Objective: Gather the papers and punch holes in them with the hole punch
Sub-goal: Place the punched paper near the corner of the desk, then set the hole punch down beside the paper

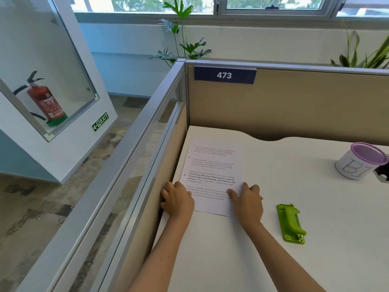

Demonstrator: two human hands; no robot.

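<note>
Printed white papers (pixel 212 171) lie flat near the left edge of the white desk (pixel 305 186), with two small punched holes along their left margin. My left hand (pixel 177 200) rests on the papers' lower left edge, fingers curled at the desk's side. My right hand (pixel 248 202) presses on the lower right corner, fingers spread on the sheet. A green hole punch (pixel 291 223) lies on the desk to the right of my right hand, apart from it.
A white cup with a purple rim (pixel 361 161) stands at the right, with a black object (pixel 382 172) beside it. Beige cubicle partitions (pixel 284 102) close the desk at the back and left.
</note>
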